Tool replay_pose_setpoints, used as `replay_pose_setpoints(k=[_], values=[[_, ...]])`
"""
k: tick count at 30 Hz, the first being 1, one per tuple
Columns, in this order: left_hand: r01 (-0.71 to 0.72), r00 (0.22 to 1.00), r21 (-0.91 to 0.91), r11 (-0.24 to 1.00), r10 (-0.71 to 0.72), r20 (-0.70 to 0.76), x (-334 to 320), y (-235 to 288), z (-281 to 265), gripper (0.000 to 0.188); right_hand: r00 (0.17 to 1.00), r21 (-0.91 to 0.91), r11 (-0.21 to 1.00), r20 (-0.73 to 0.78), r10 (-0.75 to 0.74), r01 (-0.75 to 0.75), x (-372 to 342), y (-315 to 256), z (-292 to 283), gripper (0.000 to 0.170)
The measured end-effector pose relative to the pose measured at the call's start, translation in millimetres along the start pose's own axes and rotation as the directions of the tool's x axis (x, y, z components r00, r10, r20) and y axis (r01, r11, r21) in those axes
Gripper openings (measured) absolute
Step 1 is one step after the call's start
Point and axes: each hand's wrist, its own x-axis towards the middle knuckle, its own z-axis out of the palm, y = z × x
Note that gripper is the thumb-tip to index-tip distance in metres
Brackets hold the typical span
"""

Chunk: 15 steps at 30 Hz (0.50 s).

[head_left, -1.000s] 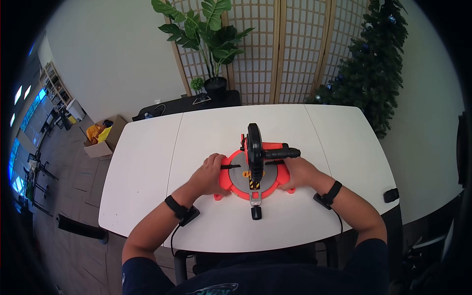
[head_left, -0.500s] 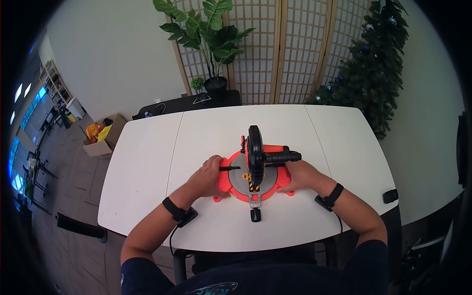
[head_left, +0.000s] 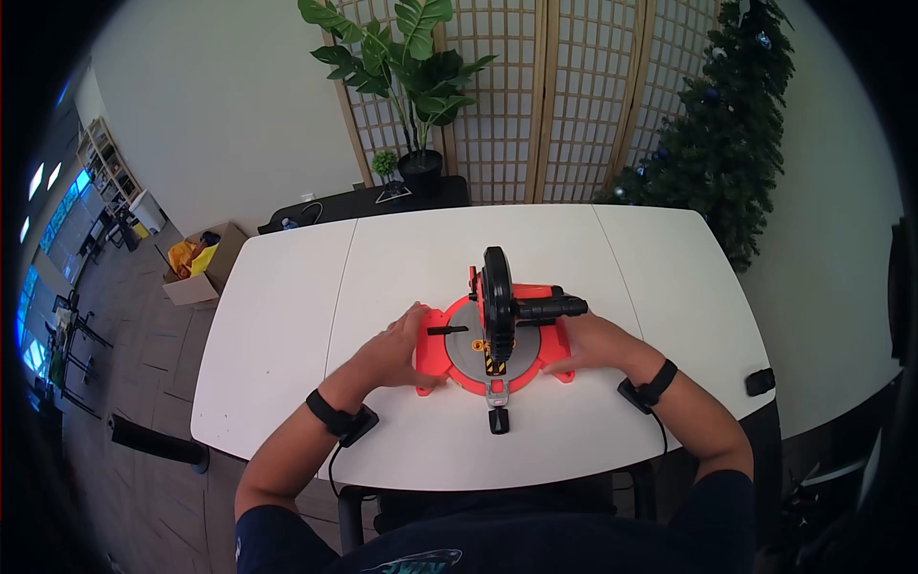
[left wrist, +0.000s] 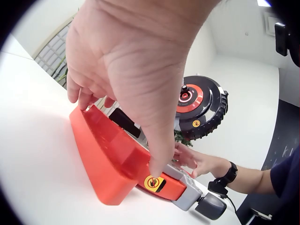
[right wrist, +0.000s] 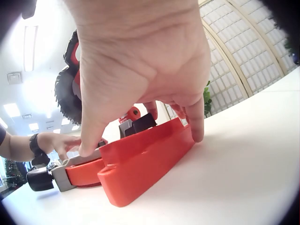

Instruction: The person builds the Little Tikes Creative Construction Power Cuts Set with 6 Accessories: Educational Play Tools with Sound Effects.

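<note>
A red and grey toy miter saw (head_left: 459, 359) with a black wheel-like guard stands upright on the white table, its black knob toward the person. On its left, the left hand (head_left: 384, 354) has spread, fairly straight fingers at the red base; in the left wrist view the thumb overlaps the base (left wrist: 105, 164) near a yellow sticker, and contact is unclear. The right hand (head_left: 598, 342) spans the base's right wing, fingers at the far end and thumb on the near side, as the right wrist view of the red wing (right wrist: 145, 161) shows.
The white table (head_left: 273, 335) carries a small black object (head_left: 760, 381) at its right edge. Beyond it stand a potted plant (head_left: 419, 167), a lattice screen (head_left: 583, 105) and a decorated tree (head_left: 708, 153). An open cardboard box (head_left: 225, 258) is on the floor at left.
The toy saw has shifted slightly toward the person. The left hand has moved a little left, uncovering more of the base's left wing; the right hand stays at the right wing.
</note>
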Motion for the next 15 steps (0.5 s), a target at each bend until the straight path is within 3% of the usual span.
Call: replay_pose_setpoints(k=[3,5,7,9,11,15], values=[[0.072,0.997,-0.059,0.996,-0.073,-0.002,-9,5,-15,0.114,0.998,-0.094,0.994,-0.046,0.049,-0.053,-14,-14,-15,0.109],[0.088,0.996,-0.067,0.994,-0.090,-0.022,-17,2,-24,0.111,0.972,0.063,0.974,-0.076,0.221,-0.217,-28,-28,-29,0.100],[0.175,0.984,-0.086,0.981,-0.177,-0.021,-26,-3,-32,0.098,0.976,0.045,0.984,-0.127,0.179,-0.174,-38,-12,-28,0.093],[0.169,0.981,-0.098,0.981,-0.178,-0.083,-37,-11,-33,0.093,0.975,0.025,0.991,-0.177,0.134,-0.132,-49,-2,-30,0.085],[0.163,0.973,-0.109,0.981,-0.178,-0.145,-48,-17,-35,0.089,0.967,0.041,0.985,-0.186,0.173,-0.168,-60,2,-34,0.072],[0.215,0.947,-0.176,0.961,-0.249,-0.202,-71,-29,-43,0.075,0.945,0.067,0.972,-0.225,0.235,-0.226,-86,7,-40,0.060]])
